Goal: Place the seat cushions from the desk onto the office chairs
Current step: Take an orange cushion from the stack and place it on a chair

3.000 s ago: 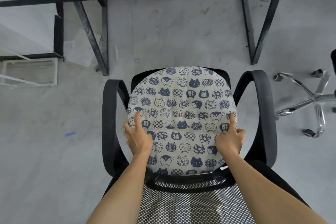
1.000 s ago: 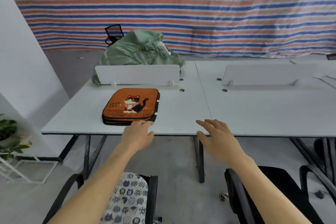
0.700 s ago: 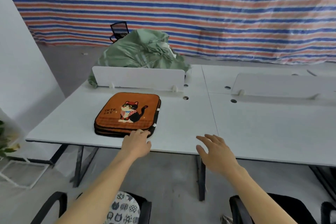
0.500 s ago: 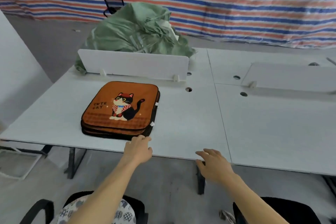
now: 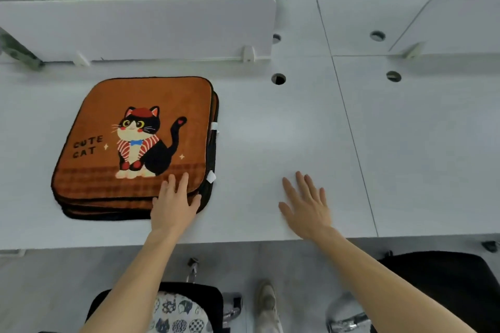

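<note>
As your left hand [image 5: 174, 203] rests flat-fingered on the near corner of the cushion stack [image 5: 108, 207] on the desk [image 5: 297, 127], right hand [image 5: 305, 205] spread empty beside it, you're starting a pickup: next, pinch and lift only the top cushion [image 5: 135, 127].

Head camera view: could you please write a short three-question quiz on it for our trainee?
1. True or false: the right hand grips the orange cushion stack.
2. Which hand touches the stack? A) left hand B) right hand C) neither
3. Fill in: the print on top of the stack reads "____ CAT".
Key: 1 false; 2 A; 3 CUTE.
</note>
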Available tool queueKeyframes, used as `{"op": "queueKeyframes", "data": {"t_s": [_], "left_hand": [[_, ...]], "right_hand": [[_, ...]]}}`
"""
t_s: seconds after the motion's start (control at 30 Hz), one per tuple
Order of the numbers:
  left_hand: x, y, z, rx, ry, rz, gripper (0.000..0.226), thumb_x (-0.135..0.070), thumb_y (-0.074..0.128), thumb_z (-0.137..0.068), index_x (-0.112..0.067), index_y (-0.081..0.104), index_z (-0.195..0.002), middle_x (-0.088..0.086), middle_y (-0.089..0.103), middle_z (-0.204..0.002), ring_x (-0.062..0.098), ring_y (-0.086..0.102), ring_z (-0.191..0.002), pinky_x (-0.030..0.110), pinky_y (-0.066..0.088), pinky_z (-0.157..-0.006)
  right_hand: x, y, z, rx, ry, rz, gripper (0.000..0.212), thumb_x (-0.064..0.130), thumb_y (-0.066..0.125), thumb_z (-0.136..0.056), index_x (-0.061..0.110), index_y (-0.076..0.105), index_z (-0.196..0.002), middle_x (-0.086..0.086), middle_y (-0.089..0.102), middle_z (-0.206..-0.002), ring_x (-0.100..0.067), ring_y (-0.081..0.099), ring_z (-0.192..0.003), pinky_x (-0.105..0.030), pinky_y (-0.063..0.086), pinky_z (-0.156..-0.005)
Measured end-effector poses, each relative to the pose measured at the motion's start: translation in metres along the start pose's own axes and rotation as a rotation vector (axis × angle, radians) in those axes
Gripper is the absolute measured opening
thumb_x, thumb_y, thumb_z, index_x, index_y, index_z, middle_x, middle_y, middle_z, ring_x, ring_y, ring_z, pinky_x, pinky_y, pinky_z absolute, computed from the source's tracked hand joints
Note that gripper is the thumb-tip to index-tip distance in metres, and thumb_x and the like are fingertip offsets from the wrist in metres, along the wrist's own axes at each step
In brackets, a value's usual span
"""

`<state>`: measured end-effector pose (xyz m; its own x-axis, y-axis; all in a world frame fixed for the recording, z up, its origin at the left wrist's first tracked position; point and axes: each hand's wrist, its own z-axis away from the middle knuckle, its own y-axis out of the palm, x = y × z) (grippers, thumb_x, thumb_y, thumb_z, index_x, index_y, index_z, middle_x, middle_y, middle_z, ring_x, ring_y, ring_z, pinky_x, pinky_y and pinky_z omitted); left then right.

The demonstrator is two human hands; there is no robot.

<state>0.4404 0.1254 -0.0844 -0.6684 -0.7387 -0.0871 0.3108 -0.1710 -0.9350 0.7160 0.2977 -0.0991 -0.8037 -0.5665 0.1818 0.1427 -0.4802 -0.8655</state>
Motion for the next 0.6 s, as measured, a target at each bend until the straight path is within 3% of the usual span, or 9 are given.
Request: {"op": "queueKeyframes", "data": {"t_s": [0.17, 0.33, 0.4, 0.5, 0.6], "left_hand": [[0.005, 0.025, 0.001, -0.202, 0.089, -0.014, 0.061, -0.048, 0.053, -0.095, -0.017, 0.046, -0.147, 0.022, 0.044, -0.149, 0.043, 0.042, -0.137, 0.054, 0.042, -0.105], [-0.006, 0.019, 0.002, -0.218, 0.006, 0.038, 0.050, -0.046, 0.052, -0.098, -0.020, 0.053, -0.140, 0.018, 0.050, -0.144, 0.038, 0.046, -0.134, 0.049, 0.056, -0.083], [-0.009, 0.009, 0.000, -0.247, 0.024, 0.043, 0.040, -0.039, 0.053, -0.099, -0.018, 0.060, -0.132, 0.018, 0.059, -0.133, 0.038, 0.060, -0.117, 0.046, 0.056, -0.071], [-0.005, -0.023, -0.011, -0.357, 0.082, -0.020, 0.025, -0.030, 0.055, -0.099, -0.014, 0.065, -0.116, 0.013, 0.070, -0.098, 0.035, 0.068, -0.072, 0.034, 0.044, -0.053], [-0.005, -0.068, -0.011, -0.505, 0.088, 0.018, 0.021, -0.021, 0.053, -0.100, -0.008, 0.062, -0.114, 0.012, 0.069, -0.086, 0.032, 0.067, -0.067, 0.033, 0.045, -0.052]], "right_hand": [[-0.008, 0.029, -0.001, -0.088, 0.032, 0.036, 0.064, 0.060, 0.007, -0.100, 0.040, -0.018, -0.155, 0.005, -0.029, -0.162, -0.015, -0.030, -0.148, -0.047, -0.015, -0.121], [-0.007, 0.035, -0.004, -0.102, 0.029, 0.044, 0.064, 0.061, 0.008, -0.099, 0.041, -0.017, -0.155, 0.006, -0.027, -0.163, -0.015, -0.027, -0.149, -0.047, -0.012, -0.122], [-0.008, 0.034, -0.004, -0.085, 0.027, 0.047, 0.065, 0.061, 0.005, -0.099, 0.040, -0.021, -0.154, 0.006, -0.030, -0.162, -0.015, -0.030, -0.148, -0.048, -0.012, -0.122], [-0.008, 0.029, -0.005, -0.031, 0.013, 0.036, 0.066, 0.063, 0.002, -0.097, 0.039, -0.027, -0.152, 0.006, -0.037, -0.159, -0.016, -0.036, -0.145, -0.048, -0.015, -0.121], [-0.011, 0.021, -0.003, 0.052, -0.004, 0.007, 0.067, 0.065, 0.004, -0.097, 0.040, -0.027, -0.151, 0.008, -0.040, -0.157, -0.015, -0.038, -0.144, -0.048, -0.017, -0.120]]}}
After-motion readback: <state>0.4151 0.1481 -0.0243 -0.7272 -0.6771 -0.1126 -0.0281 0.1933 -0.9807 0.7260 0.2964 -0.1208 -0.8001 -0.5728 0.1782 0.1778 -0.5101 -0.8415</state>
